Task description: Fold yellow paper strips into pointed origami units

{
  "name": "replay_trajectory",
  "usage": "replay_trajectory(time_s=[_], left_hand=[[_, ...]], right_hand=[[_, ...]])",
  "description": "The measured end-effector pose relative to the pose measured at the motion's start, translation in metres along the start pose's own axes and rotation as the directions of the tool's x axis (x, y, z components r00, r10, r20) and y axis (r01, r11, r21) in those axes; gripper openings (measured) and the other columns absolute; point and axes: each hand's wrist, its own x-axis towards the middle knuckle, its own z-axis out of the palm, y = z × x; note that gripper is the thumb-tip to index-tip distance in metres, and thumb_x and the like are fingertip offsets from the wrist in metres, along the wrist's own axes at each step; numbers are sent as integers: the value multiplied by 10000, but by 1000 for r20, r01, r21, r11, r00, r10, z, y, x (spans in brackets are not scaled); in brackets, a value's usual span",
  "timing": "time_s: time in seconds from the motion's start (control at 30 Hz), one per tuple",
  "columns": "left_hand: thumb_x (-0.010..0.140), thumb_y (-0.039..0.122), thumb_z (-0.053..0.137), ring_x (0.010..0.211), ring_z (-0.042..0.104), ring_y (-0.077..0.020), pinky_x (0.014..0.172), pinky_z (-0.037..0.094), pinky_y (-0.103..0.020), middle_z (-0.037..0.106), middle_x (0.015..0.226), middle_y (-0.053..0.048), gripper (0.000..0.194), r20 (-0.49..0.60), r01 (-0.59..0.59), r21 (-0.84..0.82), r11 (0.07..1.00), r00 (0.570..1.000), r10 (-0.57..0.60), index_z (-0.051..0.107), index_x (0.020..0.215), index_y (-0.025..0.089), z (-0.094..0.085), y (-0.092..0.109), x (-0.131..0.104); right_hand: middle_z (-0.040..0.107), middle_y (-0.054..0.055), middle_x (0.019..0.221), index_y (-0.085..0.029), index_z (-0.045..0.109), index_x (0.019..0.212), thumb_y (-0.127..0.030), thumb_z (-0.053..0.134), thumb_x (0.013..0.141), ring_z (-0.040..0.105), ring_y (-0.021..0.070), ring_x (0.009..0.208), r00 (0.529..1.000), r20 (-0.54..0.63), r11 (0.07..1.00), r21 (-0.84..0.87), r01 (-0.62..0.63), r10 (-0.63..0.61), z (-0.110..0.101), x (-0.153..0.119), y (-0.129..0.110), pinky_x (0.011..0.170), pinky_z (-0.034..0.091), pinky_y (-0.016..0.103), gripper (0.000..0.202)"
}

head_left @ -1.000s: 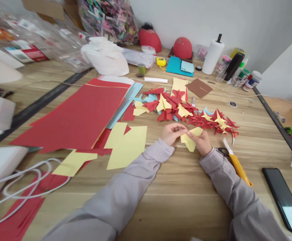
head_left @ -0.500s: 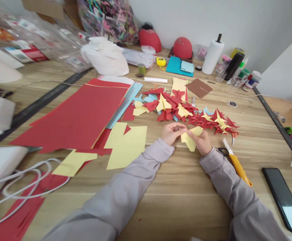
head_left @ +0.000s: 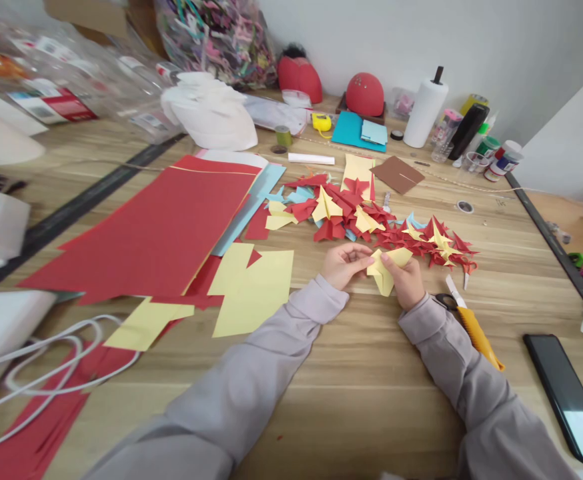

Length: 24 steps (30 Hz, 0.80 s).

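The paper (head_left: 385,281) was located between the two hands, above the table (head_left: 351,407) and on the near side of the heap (head_left: 341,207) of folded pieces. The left hand (head_left: 339,268) was closed in a pinch, thumb and fingertips gripping the paper at its left edge, so that nearly all of the paper lay to the right of that grip. The right hand (head_left: 408,283) was closed on the right part, thumb pressed on the upper face and pointing toward the left hand; the fingers beneath were largely hidden. One portion projected past the right thumb toward the heap, and a narrower flap extended below the thumb toward the person. The paper was pale yellow, small and matte, with angled edges, visible fold lines and overlapping layers near the center. A flat yellow sheet (head_left: 259,300) lay left of the left hand; an orange handle (head_left: 479,337) lay beside the right sleeve (head_left: 451,353), with a phone (head_left: 566,397) farther right.
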Motion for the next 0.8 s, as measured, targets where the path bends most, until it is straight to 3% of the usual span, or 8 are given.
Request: replay_trajectory(time_s=[0.5, 0.7, 0.8], left_hand=[[478, 271, 805, 464, 550, -95, 380, 473, -207, 623, 597, 0, 383, 37, 11, 1, 1000, 999, -11, 614, 767, 106, 1, -2, 0], [461, 277, 810, 399, 527, -87, 377, 459, -205, 578, 503, 25, 356, 18, 14, 26, 1000, 1000, -14, 606, 698, 107, 1, -2, -1], [455, 290, 810, 389, 526, -91, 378, 460, -214, 589, 501, 23, 365, -6, 8, 2, 1000, 1000, -8, 606, 699, 112, 0, -1, 0]], right_hand=[[659, 20, 658, -143, 664, 699, -403, 690, 671, 573, 130, 570, 999, -36, 999, 23, 40, -40, -2, 3, 5, 545, 457, 253, 262], [669, 13, 659, -151, 678, 712, -392, 696, 670, 573, 125, 556, 999, 0, 999, 18, 33, -33, -1, 2, 5, 518, 456, 241, 246], [701, 27, 732, -157, 692, 773, -382, 726, 634, 614, 155, 619, 999, 44, 999, 26, 31, -32, 0, 1, 2, 577, 489, 269, 266]])
